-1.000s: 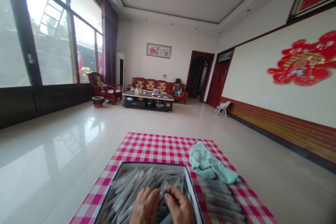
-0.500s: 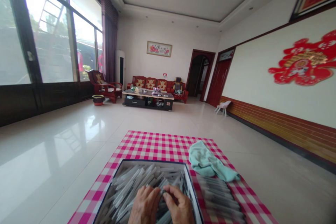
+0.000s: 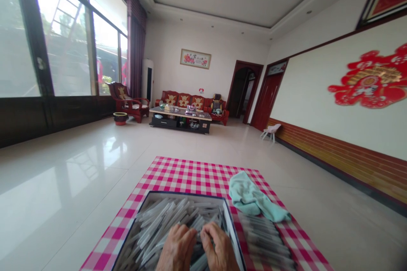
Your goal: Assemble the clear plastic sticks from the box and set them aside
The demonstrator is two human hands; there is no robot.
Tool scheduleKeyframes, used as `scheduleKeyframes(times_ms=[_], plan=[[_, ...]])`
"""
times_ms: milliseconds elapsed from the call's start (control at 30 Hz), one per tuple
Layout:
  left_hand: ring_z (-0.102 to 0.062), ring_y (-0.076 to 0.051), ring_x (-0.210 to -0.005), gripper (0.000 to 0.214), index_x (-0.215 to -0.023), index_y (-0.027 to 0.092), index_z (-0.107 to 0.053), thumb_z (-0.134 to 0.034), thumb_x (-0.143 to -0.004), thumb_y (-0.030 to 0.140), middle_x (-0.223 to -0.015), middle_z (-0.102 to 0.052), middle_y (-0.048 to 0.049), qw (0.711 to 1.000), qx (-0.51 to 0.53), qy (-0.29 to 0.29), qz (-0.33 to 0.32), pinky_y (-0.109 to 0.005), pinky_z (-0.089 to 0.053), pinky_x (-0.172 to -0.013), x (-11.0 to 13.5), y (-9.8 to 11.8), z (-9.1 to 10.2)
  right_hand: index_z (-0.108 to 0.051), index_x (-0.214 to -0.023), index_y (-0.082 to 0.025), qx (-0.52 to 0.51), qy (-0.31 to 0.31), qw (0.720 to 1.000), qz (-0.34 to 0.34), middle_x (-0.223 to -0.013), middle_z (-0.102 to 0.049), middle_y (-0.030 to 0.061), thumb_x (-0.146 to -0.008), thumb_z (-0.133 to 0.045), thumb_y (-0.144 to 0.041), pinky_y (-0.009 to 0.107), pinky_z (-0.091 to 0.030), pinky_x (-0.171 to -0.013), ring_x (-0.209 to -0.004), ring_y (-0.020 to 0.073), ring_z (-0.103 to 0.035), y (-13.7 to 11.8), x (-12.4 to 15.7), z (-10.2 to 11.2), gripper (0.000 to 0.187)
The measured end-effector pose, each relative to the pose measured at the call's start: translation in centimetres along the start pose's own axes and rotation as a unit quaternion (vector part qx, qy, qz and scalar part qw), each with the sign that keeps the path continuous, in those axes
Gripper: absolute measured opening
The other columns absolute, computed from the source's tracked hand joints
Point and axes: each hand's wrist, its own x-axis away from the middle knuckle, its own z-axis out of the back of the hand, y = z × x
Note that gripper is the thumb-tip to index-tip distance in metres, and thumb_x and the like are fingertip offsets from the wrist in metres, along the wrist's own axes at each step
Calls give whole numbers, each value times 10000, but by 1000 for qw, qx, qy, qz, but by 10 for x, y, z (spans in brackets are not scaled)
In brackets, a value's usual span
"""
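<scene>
Both of my hands are over a shallow box point(image 3: 229, 216) with a dark blue rim, filled with many slim, translucent pen-like sticks point(image 3: 155, 224). My left hand point(image 3: 178, 245) has its fingers bent together in a pinch, close to the right one. My right hand point(image 3: 218, 245) pinches thumb against forefinger. Something small and dark seems to be between the fingertips, too blurred to name. Right of the box, a row of similar sticks point(image 3: 265, 241) with dark ends lies side by side on the checked cloth.
A pink and white checked tablecloth point(image 3: 190, 173) covers the table. A crumpled mint-green cloth point(image 3: 251, 194) lies beyond the row of sticks. Further off stand a low coffee table point(image 3: 178, 114), a wooden sofa point(image 3: 178, 99) and a small white chair point(image 3: 271, 132).
My fingertips have drawn slightly apart, with the right hand shifting a little to the right. The camera view has tilted slightly. The box and the green cloth stay in place.
</scene>
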Motion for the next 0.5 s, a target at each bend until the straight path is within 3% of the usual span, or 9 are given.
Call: scheduleKeyframes(times_ms=[133, 267, 367, 500], plan=[[-580, -170, -675, 134, -866, 220, -585, -468, -909, 169, -733, -612, -16, 1000, 5, -22, -9, -286, -494, -630, -1, 2, 4, -542, -648, -220, 47, 33, 998, -1, -628, -601, 32, -973, -309, -384, 245, -450, -570, -585, 162, -594, 3, 1, -13, 432], [-573, -171, -678, 141, -858, 220, -572, -455, -913, 163, -735, -607, -17, 999, 13, -30, -6, -291, -493, -632, -1, 2, 4, -543, -593, -241, -9, 30, 997, -71, -546, -589, 30, -961, -317, -493, 252, -433, -518, -504, 166, -563, -1, 0, -13, 500], [-572, -174, -684, 141, -863, 219, -572, -452, -917, 170, -739, -604, -18, 1000, 10, -28, -3, -295, -492, -632, 0, 2, 3, -582, -679, -247, -52, 28, 993, -98, -632, -630, 27, -945, -370, -480, 244, -455, -573, -600, 180, -599, -6, 3, -5, 413], [-570, -173, -682, 168, -876, 222, -584, -434, -926, 164, -731, -596, -16, 1000, -3, -31, 3, -294, -488, -630, 1, 3, 2, -586, -786, -218, -74, 30, 995, -66, -728, -622, 14, -890, -463, -384, 230, -452, -621, -675, 172, -597, -4, 8, -1, 231]])
